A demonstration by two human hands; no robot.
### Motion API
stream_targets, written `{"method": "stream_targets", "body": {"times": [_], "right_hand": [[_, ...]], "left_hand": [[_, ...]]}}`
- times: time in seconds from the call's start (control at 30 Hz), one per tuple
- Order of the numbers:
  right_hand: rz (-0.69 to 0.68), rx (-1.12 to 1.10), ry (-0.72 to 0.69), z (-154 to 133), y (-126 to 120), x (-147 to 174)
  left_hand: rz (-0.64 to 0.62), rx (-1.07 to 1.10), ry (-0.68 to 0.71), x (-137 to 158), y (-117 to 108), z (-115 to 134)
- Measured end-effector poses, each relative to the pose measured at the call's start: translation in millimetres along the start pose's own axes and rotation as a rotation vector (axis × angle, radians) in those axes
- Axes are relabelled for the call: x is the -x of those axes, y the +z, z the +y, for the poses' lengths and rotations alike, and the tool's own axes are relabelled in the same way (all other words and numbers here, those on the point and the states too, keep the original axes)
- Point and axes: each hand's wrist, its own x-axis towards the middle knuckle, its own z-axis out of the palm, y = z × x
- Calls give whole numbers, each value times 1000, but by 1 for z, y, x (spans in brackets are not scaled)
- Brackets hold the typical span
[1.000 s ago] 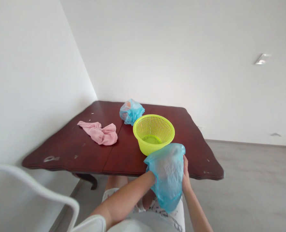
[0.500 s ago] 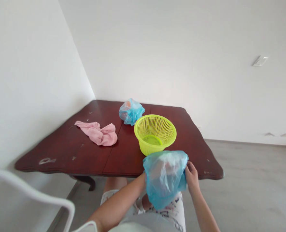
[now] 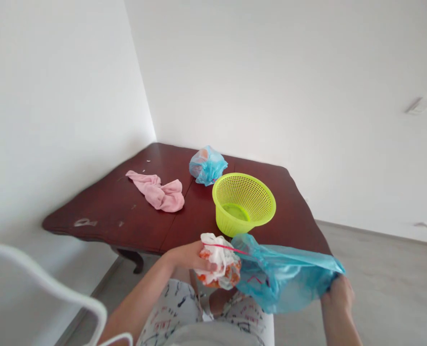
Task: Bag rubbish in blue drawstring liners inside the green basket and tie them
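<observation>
The person's left hand (image 3: pixel 195 257) had its grip clamped on a rounded bundle of crumpled white wrapping with orange contents (image 3: pixel 218 263), the thumb lying across its front. The grip of the right hand (image 3: pixel 338 292) was clamped on the far right end of a translucent blue plastic bag (image 3: pixel 288 278), its fingertips hidden by the folds. The bag stretched sideways between the two hands, its left end bunched up against the bundle, and a thin red strip (image 3: pixel 227 248) ran from the top of the bundle across to the bag. Both were above the person's lap, at the near edge of the surface, over white shorts with a dark and red print (image 3: pixel 173 307).

Just beyond the bag, a yellow-green round plastic basket with a perforated wall (image 3: pixel 227 222) stood upright on the dark red-brown wooden surface (image 3: pixel 137 211). Behind it and a little to the left sat a second blue plastic bag, crumpled around something pale orange (image 3: pixel 208 166). A pink soft cloth (image 3: pixel 163 194) lay loosely folded to the left, apart from the basket.

Farther out, plain white walls (image 3: pixel 271 86) met in a corner behind the surface, a blurred white rectangular plate (image 3: pixel 420 105) was fixed high on the right, and a grey floor (image 3: pixel 386 278) spread below.
</observation>
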Motion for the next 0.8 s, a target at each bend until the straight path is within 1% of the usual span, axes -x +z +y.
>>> {"method": "stream_targets", "body": {"times": [0.1,0.13,0.2,0.27,0.3,0.33,0.4,0.5,0.6,0.63,0.7,0.77,0.8], "right_hand": [[82,-43,42,2,10,-7],[86,-51,50,4,15,-7],[85,-60,45,9,29,-8],[83,-74,13,13,43,-8],[81,-83,-8,15,49,-8],[75,-92,-27,16,54,-8],[44,-110,-50,17,61,-8],[-9,-134,-56,17,63,-8],[-56,-147,-28,20,60,-8],[-73,-147,-13,23,58,-8],[-106,-148,23,30,56,-9],[-132,-157,56,37,54,-10],[-140,-166,71,40,53,-11]], "left_hand": [[127,31,-57,49,-54,7],[140,38,-68,64,-71,12],[81,37,-115,89,-98,26],[17,7,-174,108,-117,43],[7,-24,-195,115,-124,51],[18,-61,-204,122,-129,59],[97,-132,-196,133,-137,69],[278,-217,-186,149,-150,72],[475,-369,-142,156,-171,64],[559,-433,-103,153,-179,61],[786,-553,4,139,-198,60],[1039,-669,113,115,-219,68],[1157,-733,141,102,-230,76]]}}
